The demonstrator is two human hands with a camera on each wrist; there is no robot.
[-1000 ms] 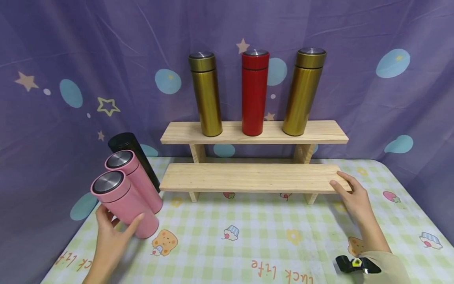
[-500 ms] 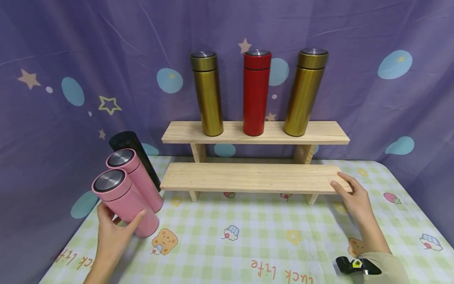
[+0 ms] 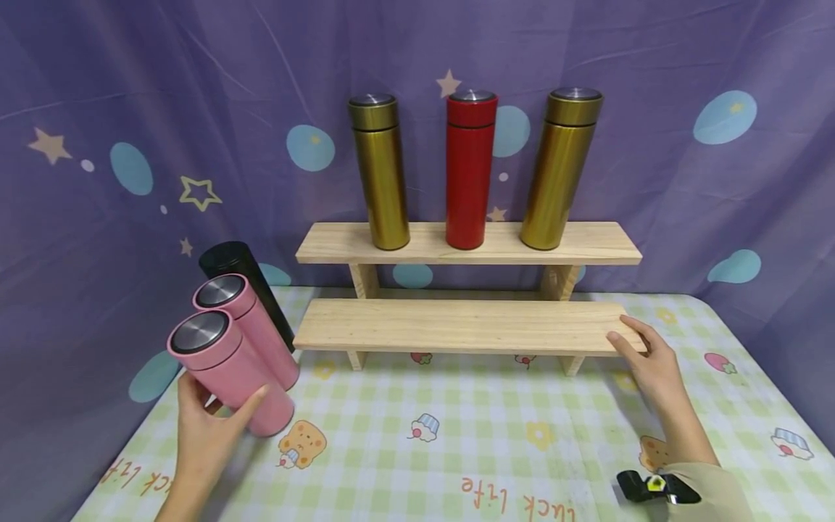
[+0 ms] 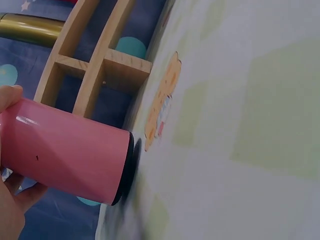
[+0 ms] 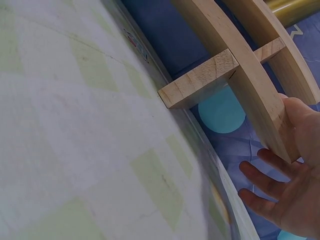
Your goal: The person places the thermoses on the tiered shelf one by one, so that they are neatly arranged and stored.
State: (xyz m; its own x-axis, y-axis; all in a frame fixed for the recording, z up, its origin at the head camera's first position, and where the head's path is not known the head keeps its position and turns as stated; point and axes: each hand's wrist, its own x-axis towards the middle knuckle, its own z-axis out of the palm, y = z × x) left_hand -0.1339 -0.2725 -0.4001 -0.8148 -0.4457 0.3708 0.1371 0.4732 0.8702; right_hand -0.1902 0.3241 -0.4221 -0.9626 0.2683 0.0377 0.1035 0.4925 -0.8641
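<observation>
My left hand grips the front pink thermos around its lower body, thumb on the near right side. In the left wrist view the thermos has its dark base close over the tablecloth. Right behind it stands a second pink thermos, partly hidden, and behind that a black thermos. At the right end of the two-tier wooden shelf, my right hand holds the lower board, thumb on top. The right wrist view shows the other fingers spread at the board's end.
On the upper board stand a gold thermos, a red thermos and another gold thermos. A checked tablecloth covers the table. Close behind the shelf hangs a purple curtain with stars and blue ovals.
</observation>
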